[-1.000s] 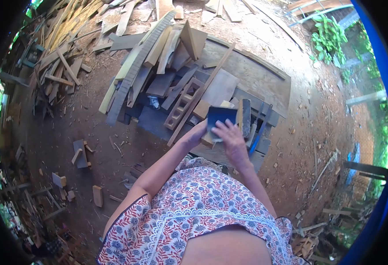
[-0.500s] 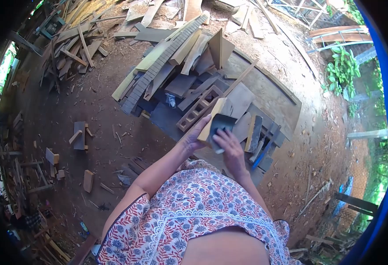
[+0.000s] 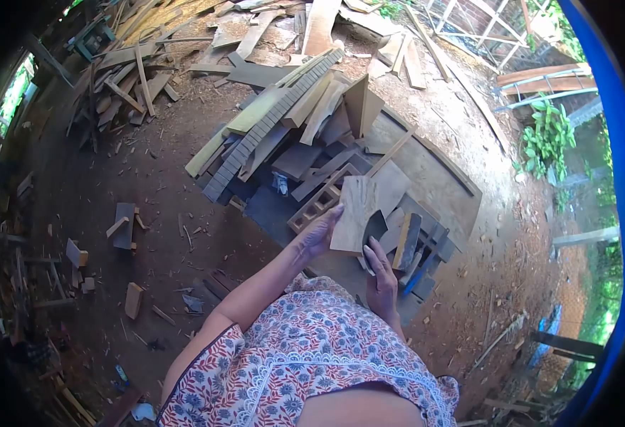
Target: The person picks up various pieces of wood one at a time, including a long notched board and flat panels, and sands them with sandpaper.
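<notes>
My left hand grips a pale wooden block by its left edge, its broad grained face turned up. In my right hand is a dark, curled sheet of sandpaper, pressed along the block's right side. The fingers of that hand are bent around the sheet and partly hidden by it. Just beyond the block lies a wooden piece with square pockets. To the right of my right hand, a dark-edged wooden block rests near a blue-handled tool.
A low worktable carries stacked boards and a long notched strip. Scrap wood is heaped at the far left. Small wooden blocks stand on the dirt floor at left. A green plant grows at right.
The wooden block has turned so that its broad face shows. My right hand and the sandpaper have slid from across the block down to its right side.
</notes>
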Tool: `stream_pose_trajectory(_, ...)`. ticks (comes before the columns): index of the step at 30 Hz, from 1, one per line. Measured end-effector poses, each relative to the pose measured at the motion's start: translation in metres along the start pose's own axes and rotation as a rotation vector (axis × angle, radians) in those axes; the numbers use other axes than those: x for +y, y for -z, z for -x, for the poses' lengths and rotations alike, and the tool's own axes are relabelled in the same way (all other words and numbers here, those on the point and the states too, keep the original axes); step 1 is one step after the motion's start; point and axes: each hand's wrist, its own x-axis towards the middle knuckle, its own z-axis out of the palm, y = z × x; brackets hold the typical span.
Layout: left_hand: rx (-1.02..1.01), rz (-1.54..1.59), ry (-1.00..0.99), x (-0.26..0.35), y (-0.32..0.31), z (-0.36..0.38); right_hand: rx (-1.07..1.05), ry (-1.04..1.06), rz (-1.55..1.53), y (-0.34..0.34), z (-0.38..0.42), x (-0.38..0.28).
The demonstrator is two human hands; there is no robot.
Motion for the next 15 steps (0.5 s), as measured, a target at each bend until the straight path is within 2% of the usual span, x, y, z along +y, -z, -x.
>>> stream_pose_trajectory(1, 0.000, -0.121, 0.012, 0.004, -0.002, 0.002, 0.008, -0.008, 0.004, 0.001, -0.001, -0.002)
stream_pose_trajectory(3, -0.019, -0.144, -0.005, 0.011, -0.008, 0.005, -0.057, 0.104, 0.180, 0.006, -0.018, -0.002)
stream_pose_trajectory(5, 0.037, -0.291, 0.042, 0.014, -0.011, 0.009, -0.042, 0.166, 0.235, 0.005, -0.033, -0.003)
stream_pose_trajectory(7, 0.039, -0.302, 0.049, 0.019, -0.027, 0.022, -0.026, 0.224, 0.286, 0.004, -0.055, 0.001)
stream_pose_trajectory(9, -0.106, -0.206, 0.071, 0.018, -0.023, 0.025, 0.092, 0.169, 0.348, 0.012, -0.078, 0.013)
stream_pose_trajectory(10, -0.108, -0.207, 0.070, 0.015, -0.021, 0.026, 0.095, 0.172, 0.349, 0.017, -0.081, 0.012)
stream_pose_trajectory(12, -0.170, -0.060, -0.016, 0.011, -0.016, 0.029, 0.184, -0.102, 0.068, 0.023, -0.089, 0.002)
stream_pose_trajectory(13, -0.168, -0.061, -0.032, 0.012, -0.015, 0.028, 0.176, -0.089, 0.062, 0.020, -0.086, -0.004)
stream_pose_trajectory(15, -0.232, 0.072, -0.064, 0.011, -0.009, 0.029, -0.007, -0.038, -0.084, 0.010, -0.060, -0.017)
